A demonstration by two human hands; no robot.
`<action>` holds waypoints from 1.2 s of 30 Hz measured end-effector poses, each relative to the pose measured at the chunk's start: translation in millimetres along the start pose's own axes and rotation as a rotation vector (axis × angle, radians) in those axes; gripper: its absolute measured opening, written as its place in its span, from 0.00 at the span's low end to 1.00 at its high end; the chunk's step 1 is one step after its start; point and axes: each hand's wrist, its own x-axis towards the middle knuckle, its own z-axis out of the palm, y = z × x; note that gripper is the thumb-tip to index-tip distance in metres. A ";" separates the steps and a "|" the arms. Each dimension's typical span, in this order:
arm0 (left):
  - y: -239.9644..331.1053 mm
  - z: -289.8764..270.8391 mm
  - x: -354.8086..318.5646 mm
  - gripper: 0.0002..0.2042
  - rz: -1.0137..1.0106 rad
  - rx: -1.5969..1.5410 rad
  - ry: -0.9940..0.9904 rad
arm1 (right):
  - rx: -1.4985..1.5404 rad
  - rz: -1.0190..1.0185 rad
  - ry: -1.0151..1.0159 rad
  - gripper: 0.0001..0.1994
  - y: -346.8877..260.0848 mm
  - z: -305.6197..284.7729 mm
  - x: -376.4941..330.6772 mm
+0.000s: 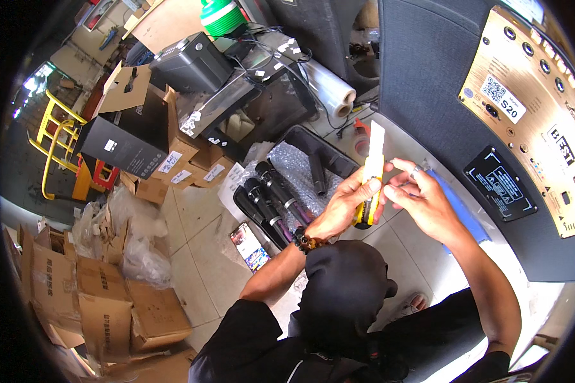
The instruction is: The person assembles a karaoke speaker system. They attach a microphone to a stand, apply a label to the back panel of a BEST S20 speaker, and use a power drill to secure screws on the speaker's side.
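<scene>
Yellow cutter point(374, 167) — blade point(377, 137) free past hands point(344, 205) point(431, 207)

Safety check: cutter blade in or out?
Out: a pale blade sticks up past the yellow handle in the left hand.

Brown cardboard boxes point(158, 309) are piled at the lower left beside crumpled clear plastic point(144, 249). Farther back stands a yellow metal frame point(47, 167), near a black carton point(131, 153) with raised flaps. A green jug point(223, 19) sits beyond a dark grey machine point(195, 65).
</scene>
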 end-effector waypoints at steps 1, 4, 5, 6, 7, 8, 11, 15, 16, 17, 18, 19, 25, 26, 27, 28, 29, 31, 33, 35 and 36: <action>0.6 1.8 1.2 0.22 -0.004 0.020 0.008 | 0.023 0.022 0.003 0.30 -0.3 1.4 0.4; 1.1 6.4 10.3 0.22 0.080 -0.012 0.099 | 0.114 0.031 -0.044 0.37 14.9 13.1 3.6; -0.3 6.9 13.5 0.22 0.102 -0.015 0.077 | 0.211 0.041 -0.088 0.33 14.2 16.5 3.0; -2.3 6.9 16.8 0.22 0.124 -0.017 0.057 | 0.212 0.075 -0.090 0.31 15.2 21.1 4.8; -3.6 6.8 18.6 0.22 0.143 -0.020 0.035 | 0.215 0.112 -0.091 0.29 17.8 24.9 6.4; -3.0 6.9 17.7 0.21 0.112 -0.009 0.015 | 0.206 0.090 -0.077 0.27 18.1 26.6 6.2; -0.1 8.1 16.7 0.21 0.089 -0.026 0.055 | 0.194 0.026 -0.040 0.25 20.0 29.5 5.2; 2.7 10.2 12.7 0.25 0.081 -0.134 0.060 | 0.230 0.009 -0.020 0.26 17.1 31.9 3.9; 5.0 13.1 12.2 0.26 0.075 -0.175 0.047 | 0.240 0.021 -0.011 0.27 15.4 31.2 3.3; 6.5 15.2 11.9 0.28 0.070 -0.216 0.035 | 0.218 0.037 -0.014 0.28 17.0 30.1 3.3; 7.1 16.3 11.8 0.28 0.063 -0.211 0.037 | 0.197 0.052 -0.016 0.29 20.1 28.3 3.2; 8.2 16.4 10.9 0.29 0.056 -0.203 0.041 | 0.176 0.067 -0.022 0.31 21.8 28.1 3.2; 6.4 9.9 5.6 0.28 0.062 -0.217 0.107 | 0.225 0.005 -0.099 0.35 13.3 32.5 5.9; 6.5 9.6 3.6 0.28 0.071 -0.214 0.140 | 0.248 0.023 -0.079 0.35 11.1 34.4 6.0; -0.8 3.7 1.2 0.23 0.062 -0.144 0.129 | 0.268 0.041 -0.063 0.35 9.8 35.7 0.9; -7.5 -0.7 -0.2 0.21 0.117 -0.053 0.148 | 0.295 0.045 -0.067 0.36 7.9 37.4 0.2; -12.7 -3.9 1.4 0.20 0.169 0.048 0.167 | 0.275 0.044 -0.071 0.38 10.4 32.4 -1.2; 1.6 -14.5 -2.8 0.16 0.100 0.134 0.249 | 0.154 0.087 -0.093 0.39 11.0 23.8 -6.1; 20.0 -46.3 -9.6 0.14 0.116 0.181 0.462 | 0.054 0.092 -0.108 0.35 9.5 17.5 -12.4; 53.2 -84.3 -15.8 0.19 0.311 0.244 0.690 | -0.024 0.093 -0.137 0.31 12.7 7.4 -18.1; 78.3 -102.6 -24.4 0.22 0.366 0.396 0.864 | -0.056 0.092 -0.163 0.30 13.3 5.1 -18.4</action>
